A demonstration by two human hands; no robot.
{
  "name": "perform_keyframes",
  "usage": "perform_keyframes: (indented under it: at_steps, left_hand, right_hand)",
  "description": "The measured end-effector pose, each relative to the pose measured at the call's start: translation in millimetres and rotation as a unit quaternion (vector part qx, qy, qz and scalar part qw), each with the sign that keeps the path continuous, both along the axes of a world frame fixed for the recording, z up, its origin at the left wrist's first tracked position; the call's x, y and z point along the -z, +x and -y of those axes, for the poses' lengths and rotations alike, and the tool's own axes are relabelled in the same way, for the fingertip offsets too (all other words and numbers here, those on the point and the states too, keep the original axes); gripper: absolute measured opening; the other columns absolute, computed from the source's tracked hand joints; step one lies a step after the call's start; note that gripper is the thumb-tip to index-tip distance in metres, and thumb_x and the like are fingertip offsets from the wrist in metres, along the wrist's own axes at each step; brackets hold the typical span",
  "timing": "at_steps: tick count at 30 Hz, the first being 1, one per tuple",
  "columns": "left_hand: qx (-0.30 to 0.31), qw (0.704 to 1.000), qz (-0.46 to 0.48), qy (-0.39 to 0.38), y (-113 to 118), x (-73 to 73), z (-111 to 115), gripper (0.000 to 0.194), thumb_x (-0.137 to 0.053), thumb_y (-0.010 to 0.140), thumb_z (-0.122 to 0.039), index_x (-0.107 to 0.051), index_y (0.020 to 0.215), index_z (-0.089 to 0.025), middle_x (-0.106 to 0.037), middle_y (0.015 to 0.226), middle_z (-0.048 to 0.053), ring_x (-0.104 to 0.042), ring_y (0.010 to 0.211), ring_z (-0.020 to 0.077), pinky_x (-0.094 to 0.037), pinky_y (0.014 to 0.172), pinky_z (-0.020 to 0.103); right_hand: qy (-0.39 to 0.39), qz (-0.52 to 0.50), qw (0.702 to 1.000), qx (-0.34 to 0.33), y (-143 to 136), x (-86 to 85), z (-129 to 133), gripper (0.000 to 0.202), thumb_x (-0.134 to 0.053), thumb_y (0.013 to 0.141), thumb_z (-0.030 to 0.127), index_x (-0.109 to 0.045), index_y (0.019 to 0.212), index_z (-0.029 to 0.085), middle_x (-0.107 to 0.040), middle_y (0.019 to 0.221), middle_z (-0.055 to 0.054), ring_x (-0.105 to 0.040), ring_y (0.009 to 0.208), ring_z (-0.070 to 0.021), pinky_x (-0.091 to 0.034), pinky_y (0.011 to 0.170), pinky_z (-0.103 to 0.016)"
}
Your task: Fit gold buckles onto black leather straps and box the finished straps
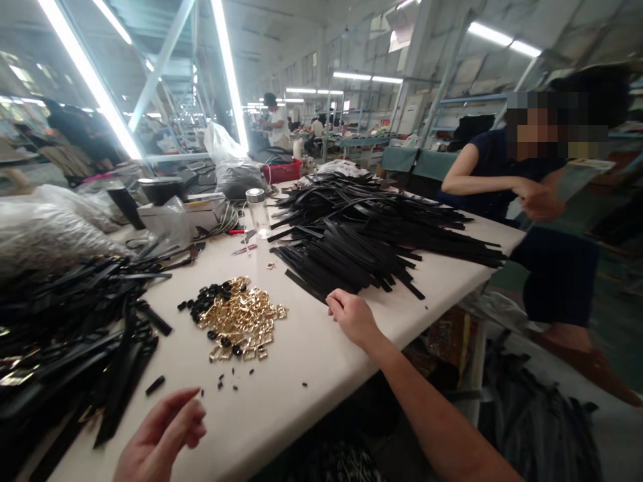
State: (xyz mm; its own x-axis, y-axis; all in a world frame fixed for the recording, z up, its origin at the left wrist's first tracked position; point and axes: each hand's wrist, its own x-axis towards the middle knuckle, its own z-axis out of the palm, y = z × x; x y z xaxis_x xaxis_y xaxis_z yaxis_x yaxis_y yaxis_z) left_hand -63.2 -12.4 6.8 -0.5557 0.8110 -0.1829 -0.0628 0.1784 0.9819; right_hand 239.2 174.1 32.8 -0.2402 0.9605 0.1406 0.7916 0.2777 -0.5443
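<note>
My right hand (353, 318) is closed at the near edge of a pile of flat black straps (341, 258). Its fingertips meet the end of one black strap (305, 284) and appear to pinch it. Low in the view, my left hand (168, 432) has its fingers curled and thumb drawn in near the index finger. A tiny dark piece shows by those fingertips; whether it is held I cannot make out. Between and beyond the hands lies a heap of gold-coloured metal buckles (246, 314), with small black loops (211, 298) along its left side.
More black straps with gold fittings (75, 335) cover the table's left side. Behind the buckles stand a glass bottle (258, 214) and red-handled snippers (244, 250). A red crate (282, 171) is farther back. Another person (522, 167) sits at the right beyond the table edge.
</note>
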Motion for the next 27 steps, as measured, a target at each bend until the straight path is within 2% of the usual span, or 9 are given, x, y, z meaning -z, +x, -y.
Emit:
perform_keyframes:
  at_steps: [2,4,6,10,13,17,21,25,27]
  left_hand:
    - [0.022,0.997,0.078,0.011,17,-9.1,-5,0.065,-0.085,0.062,-0.051,-0.067,0.115,-0.018,-0.069,0.071,0.001,-0.060,0.055,0.0140,-0.050,0.049,0.024]
    - [0.035,0.989,0.141,0.024,28,-14.9,-9,0.070,-0.083,0.066,-0.052,-0.062,0.122,-0.017,-0.067,0.071,0.000,-0.057,0.054,0.0102,-0.047,0.049,0.020]
    - [0.042,0.984,0.172,0.035,32,-16.9,-12,0.068,-0.082,0.068,-0.051,-0.061,0.122,-0.016,-0.066,0.071,0.000,-0.057,0.054,0.0091,-0.045,0.049,0.018]
    - [0.042,0.984,0.170,0.032,28,-16.0,-6,0.049,-0.082,0.070,-0.044,-0.066,0.105,-0.014,-0.063,0.068,-0.001,-0.055,0.052,0.0074,-0.043,0.048,0.017]
    - [0.052,0.990,0.133,0.018,24,-12.9,0,0.040,-0.080,0.073,-0.042,-0.067,0.097,-0.013,-0.063,0.067,-0.001,-0.055,0.051,0.0075,-0.043,0.047,0.017]
    - [0.059,0.996,0.059,0.012,23,-7.6,7,0.047,-0.075,0.079,-0.041,-0.062,0.117,-0.016,-0.065,0.070,-0.001,-0.060,0.056,0.0100,-0.047,0.050,0.019]
    - [0.059,0.994,0.088,0.011,25,-9.8,11,0.043,-0.074,0.079,-0.039,-0.063,0.113,-0.015,-0.062,0.064,-0.003,-0.057,0.053,0.0090,-0.044,0.048,0.018]
    - [0.105,0.990,0.094,0.027,33,-19.8,6,0.038,-0.075,0.078,-0.033,-0.064,0.110,-0.015,-0.057,0.060,-0.006,-0.054,0.050,0.0078,-0.043,0.048,0.018]
    - [0.120,0.987,0.097,0.038,39,-23.7,1,0.041,-0.074,0.080,-0.033,-0.062,0.115,-0.016,-0.057,0.061,-0.006,-0.055,0.050,0.0078,-0.044,0.049,0.018]
  right_hand:
    - [-0.134,-0.155,0.975,-0.082,-9,0.2,27,0.030,-0.042,0.099,0.036,-0.058,0.080,0.019,-0.066,0.069,0.000,-0.060,0.058,-0.0115,-0.047,0.058,-0.023]
    - [-0.253,-0.267,0.921,-0.129,-18,3.0,53,0.029,-0.047,0.095,0.038,-0.056,0.077,0.018,-0.060,0.062,0.002,-0.053,0.050,-0.0096,-0.043,0.052,-0.021]
    - [-0.323,-0.296,0.887,-0.148,-25,6.3,75,0.027,-0.051,0.092,0.039,-0.056,0.076,0.017,-0.057,0.059,0.003,-0.049,0.047,-0.0080,-0.040,0.049,-0.020]
    - [-0.406,-0.289,0.848,-0.180,-34,10.8,99,0.026,-0.053,0.090,0.039,-0.056,0.077,0.017,-0.056,0.058,0.004,-0.044,0.045,-0.0058,-0.033,0.046,-0.019]
    - [-0.436,-0.291,0.830,-0.189,-36,13.0,105,0.027,-0.054,0.089,0.041,-0.055,0.077,0.017,-0.055,0.056,0.005,-0.041,0.043,-0.0052,-0.029,0.044,-0.019]
    - [-0.461,-0.304,0.810,-0.197,-36,15.6,109,0.030,-0.055,0.088,0.045,-0.054,0.077,0.017,-0.054,0.056,0.005,-0.040,0.042,-0.0053,-0.028,0.044,-0.019]
    - [-0.472,-0.284,0.803,-0.226,-38,11.9,113,0.029,-0.056,0.088,0.044,-0.058,0.079,0.017,-0.059,0.061,0.002,-0.049,0.050,-0.0084,-0.037,0.050,-0.021]
    - [-0.408,-0.252,0.821,-0.310,-51,2.6,119,0.019,-0.065,0.082,0.033,-0.066,0.076,0.015,-0.060,0.070,0.001,-0.053,0.066,-0.0112,-0.041,0.062,-0.024]
    - [-0.382,-0.268,0.829,-0.309,-59,0.6,122,0.016,-0.069,0.077,0.028,-0.063,0.069,0.016,-0.055,0.066,0.003,-0.049,0.064,-0.0100,-0.038,0.060,-0.023]
